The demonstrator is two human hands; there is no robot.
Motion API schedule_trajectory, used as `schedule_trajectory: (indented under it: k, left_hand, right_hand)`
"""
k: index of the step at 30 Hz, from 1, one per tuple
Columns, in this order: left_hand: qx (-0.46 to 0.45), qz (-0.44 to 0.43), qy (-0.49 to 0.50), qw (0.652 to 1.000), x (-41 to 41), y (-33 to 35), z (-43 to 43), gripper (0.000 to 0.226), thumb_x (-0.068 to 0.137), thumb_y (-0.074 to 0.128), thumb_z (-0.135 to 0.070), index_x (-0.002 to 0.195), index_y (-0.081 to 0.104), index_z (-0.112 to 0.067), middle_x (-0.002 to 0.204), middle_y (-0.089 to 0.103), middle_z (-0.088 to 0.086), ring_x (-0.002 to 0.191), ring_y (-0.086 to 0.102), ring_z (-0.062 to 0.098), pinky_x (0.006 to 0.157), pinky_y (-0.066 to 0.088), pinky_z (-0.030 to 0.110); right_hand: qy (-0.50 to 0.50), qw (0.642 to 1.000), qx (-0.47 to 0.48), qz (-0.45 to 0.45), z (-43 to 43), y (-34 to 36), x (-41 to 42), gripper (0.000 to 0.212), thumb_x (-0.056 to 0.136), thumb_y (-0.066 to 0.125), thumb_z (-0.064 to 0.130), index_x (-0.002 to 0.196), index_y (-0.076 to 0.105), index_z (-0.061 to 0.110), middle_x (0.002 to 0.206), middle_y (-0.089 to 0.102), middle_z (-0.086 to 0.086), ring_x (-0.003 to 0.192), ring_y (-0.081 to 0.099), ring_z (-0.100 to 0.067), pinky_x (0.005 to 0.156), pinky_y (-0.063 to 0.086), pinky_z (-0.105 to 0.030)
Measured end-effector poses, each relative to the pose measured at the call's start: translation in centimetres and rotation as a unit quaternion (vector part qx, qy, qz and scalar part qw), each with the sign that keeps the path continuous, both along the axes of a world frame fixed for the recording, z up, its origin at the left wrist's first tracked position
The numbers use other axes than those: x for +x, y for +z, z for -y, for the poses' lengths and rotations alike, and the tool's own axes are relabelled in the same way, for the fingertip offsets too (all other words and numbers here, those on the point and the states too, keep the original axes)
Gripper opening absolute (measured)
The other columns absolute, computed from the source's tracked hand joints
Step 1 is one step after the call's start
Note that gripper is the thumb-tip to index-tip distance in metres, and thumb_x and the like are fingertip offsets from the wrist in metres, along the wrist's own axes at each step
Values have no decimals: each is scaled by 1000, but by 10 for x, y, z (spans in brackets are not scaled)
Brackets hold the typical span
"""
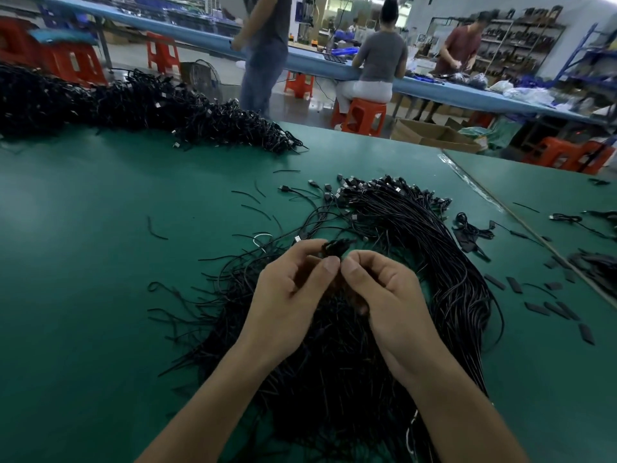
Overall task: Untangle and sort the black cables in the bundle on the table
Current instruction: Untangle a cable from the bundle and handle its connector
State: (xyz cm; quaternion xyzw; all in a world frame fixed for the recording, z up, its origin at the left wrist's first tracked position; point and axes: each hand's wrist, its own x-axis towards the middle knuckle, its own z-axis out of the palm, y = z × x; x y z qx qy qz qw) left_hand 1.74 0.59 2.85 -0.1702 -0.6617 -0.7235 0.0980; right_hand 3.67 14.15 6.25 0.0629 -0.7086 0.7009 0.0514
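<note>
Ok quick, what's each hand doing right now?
Left hand: pinching a black cable clump above the bundle.
Right hand: fingers curled, apparently pinching the same clump.

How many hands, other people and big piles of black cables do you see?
Hands: 2, left hand and right hand, both pinching a cable.
Other people: 3, standing person, seated person, red-shirted person.
Big cable piles: 2, far pile and near bundle.
Total: 7
</note>
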Motion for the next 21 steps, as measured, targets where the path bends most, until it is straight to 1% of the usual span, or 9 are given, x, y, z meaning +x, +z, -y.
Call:
schedule_trajectory:
  k: [2,4,7,10,12,15,17,19,21]
  left_hand:
    - [14,-11,0,1000,2,3,0,28,93,46,-38,102,71,-30,97,72,-5,93,67,15,83,55,29]
    - [18,-15,6,1000,3,5,-1,33,96,40,-38,97,72,-27,97,71,-4,94,66,15,82,53,29]
    - [17,-13,34,999,2,7,-2,9,96,59,-25,95,67,-29,84,69,-9,78,63,5,69,50,17]
    - [44,16,12,999,1,6,-3,39,90,71,-10,115,53,-33,80,72,-8,68,65,8,65,50,15]
    - [30,1,-1,1000,1,6,-2,47,87,73,-11,123,51,-34,83,74,-9,68,64,5,67,49,14]
    - [-26,-46,16,998,3,5,-2,37,86,73,-13,114,64,-36,96,75,-11,78,67,4,71,49,12]
    - [-61,-67,36,995,4,3,-2,33,83,74,-15,104,68,-41,100,72,-11,86,66,8,75,50,17]
    - [-110,-114,53,986,4,2,-4,39,82,70,-5,98,71,-40,104,67,-14,100,62,16,81,49,24]
    - [-134,-139,56,980,4,0,-6,40,86,61,0,96,73,-37,102,58,-12,101,56,18,82,44,21]
  right_hand:
    - [18,1000,15,9,-5,3,0,16,97,60,13,84,69,12,76,69,5,73,63,-5,70,52,-18]
    - [17,997,71,-2,-7,3,2,17,97,61,14,82,69,14,70,64,10,68,58,-3,65,49,-15]
    - [-8,989,145,-17,-8,-1,4,18,97,62,16,80,68,19,66,60,9,64,50,-9,61,45,-22]
    - [-31,989,142,-1,-10,-3,4,17,97,62,17,83,70,18,71,67,3,68,57,-8,66,49,-25]
    - [-23,992,121,11,-11,-3,5,18,97,61,16,83,70,18,70,69,10,69,61,1,65,49,-15]
    - [-16,994,103,24,-15,-3,5,16,97,61,16,85,70,13,69,67,15,66,59,6,64,46,-9]
    - [-24,994,106,24,-18,-3,4,16,97,61,16,86,70,10,69,65,11,67,58,1,64,47,-12]
    - [-35,995,95,19,-21,0,2,17,96,61,14,84,70,7,68,64,6,66,57,-4,63,48,-15]
    - [-54,995,87,14,-23,1,1,18,97,60,12,81,69,9,64,62,7,61,56,-5,61,50,-20]
